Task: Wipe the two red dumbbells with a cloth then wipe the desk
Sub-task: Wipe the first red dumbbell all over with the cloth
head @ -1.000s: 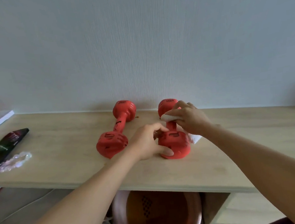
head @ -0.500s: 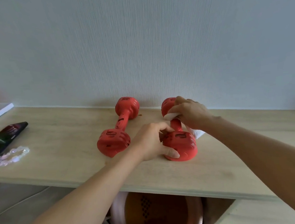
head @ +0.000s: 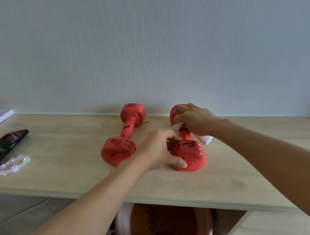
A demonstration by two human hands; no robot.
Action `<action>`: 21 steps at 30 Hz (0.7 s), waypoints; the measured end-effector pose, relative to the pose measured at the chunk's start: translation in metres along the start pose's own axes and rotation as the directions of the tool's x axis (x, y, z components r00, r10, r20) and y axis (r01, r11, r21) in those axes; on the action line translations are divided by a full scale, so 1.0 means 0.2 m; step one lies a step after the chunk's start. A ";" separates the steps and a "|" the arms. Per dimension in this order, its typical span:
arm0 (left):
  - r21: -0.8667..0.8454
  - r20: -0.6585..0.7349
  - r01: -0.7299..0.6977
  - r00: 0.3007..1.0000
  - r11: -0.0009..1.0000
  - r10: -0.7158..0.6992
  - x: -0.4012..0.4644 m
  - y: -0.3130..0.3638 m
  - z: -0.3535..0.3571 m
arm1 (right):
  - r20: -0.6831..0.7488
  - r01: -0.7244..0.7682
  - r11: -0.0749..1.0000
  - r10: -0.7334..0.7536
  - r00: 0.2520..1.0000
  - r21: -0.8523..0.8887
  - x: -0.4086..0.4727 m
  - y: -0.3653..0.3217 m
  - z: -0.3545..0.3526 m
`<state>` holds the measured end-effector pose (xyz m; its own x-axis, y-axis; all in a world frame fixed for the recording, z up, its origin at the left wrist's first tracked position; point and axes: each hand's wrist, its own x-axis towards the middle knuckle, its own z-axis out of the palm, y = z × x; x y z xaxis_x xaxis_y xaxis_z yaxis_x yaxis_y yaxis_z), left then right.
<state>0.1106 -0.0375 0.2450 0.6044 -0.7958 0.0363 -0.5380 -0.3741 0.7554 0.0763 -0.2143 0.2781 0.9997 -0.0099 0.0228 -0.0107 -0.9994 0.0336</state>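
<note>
Hands (head: 156,150) (head: 195,119) grip right dumbbell (head: 189,154); its label is unreadable.

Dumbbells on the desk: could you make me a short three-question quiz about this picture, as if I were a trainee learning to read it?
1. True or false: the left hand holds the white cloth.
2. Which dumbbell is being wiped? A) the left dumbbell B) the right dumbbell
3. Fill in: the right hand presses the cloth round the dumbbell's ____.

Key
1. False. The right hand holds the cloth, and the left hand steadies the near end of the right dumbbell.
2. B. Neither hand touches the left dumbbell, which lies on the wooden desk.
3. Handle.
</note>
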 end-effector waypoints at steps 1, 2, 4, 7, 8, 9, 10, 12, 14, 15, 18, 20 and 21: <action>0.002 0.006 -0.002 1.000 1.000 0.002 0.00 0.00 0.00 | 0.016 0.029 0.999 -0.030 0.999 0.027 -0.03 0.00 0.00; 0.001 0.010 -0.001 1.000 1.000 0.001 -0.01 0.00 0.00 | 0.039 0.074 0.996 -0.076 0.996 0.047 -0.06 0.00 -0.01; -0.005 0.015 0.007 1.000 1.000 -0.007 -0.01 0.00 0.00 | 0.081 0.158 0.984 -0.164 0.983 0.081 -0.12 -0.01 -0.03; -0.020 0.021 0.008 1.000 1.000 -0.008 -0.02 0.01 0.00 | 0.085 0.135 0.988 -0.142 0.986 0.076 -0.12 -0.01 -0.02; -0.026 0.021 0.008 1.000 1.000 -0.007 -0.02 0.01 0.00 | 0.062 0.081 0.994 -0.086 0.994 0.075 -0.10 0.00 -0.01; -0.033 0.023 0.007 1.000 0.999 -0.006 -0.03 0.01 0.01 | 0.031 0.020 0.997 -0.022 0.999 0.075 -0.07 0.01 0.00; -0.041 0.023 0.004 1.000 0.999 -0.003 -0.03 0.01 0.01 | -0.003 -0.033 0.996 0.033 0.999 0.078 -0.04 0.02 0.01; -0.056 0.017 0.001 1.000 0.998 -0.001 -0.03 0.01 0.01 | -0.052 -0.075 0.991 0.081 0.995 0.109 -0.01 0.05 0.04; -0.073 0.013 0.002 1.000 0.997 -0.001 -0.03 0.01 0.01 | -0.094 -0.068 0.970 0.092 0.991 0.232 -0.02 0.06 0.07; -0.078 0.012 0.001 1.000 0.997 0.000 -0.03 0.01 0.01 | -0.115 -0.047 0.953 0.085 0.990 0.298 -0.04 0.06 0.08; -0.070 0.008 -0.001 1.000 0.998 0.001 -0.04 0.01 0.01 | -0.110 0.061 0.911 -0.018 0.994 0.408 -0.16 0.04 0.05; -0.067 0.008 0.001 1.000 0.998 -0.001 -0.04 0.00 0.01 | -0.088 0.118 0.902 -0.090 0.992 0.416 -0.22 0.03 0.03; -0.067 0.012 0.002 1.000 0.998 -0.002 -0.04 0.00 0.01 | -0.072 0.123 0.900 -0.102 0.992 0.418 -0.24 0.02 0.03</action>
<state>0.1042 -0.0330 0.2439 0.5985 -0.8007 0.0275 -0.4956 -0.3431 0.7979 0.0283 -0.2187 0.2719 0.9914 0.0947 0.0908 0.1226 -0.9147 -0.3851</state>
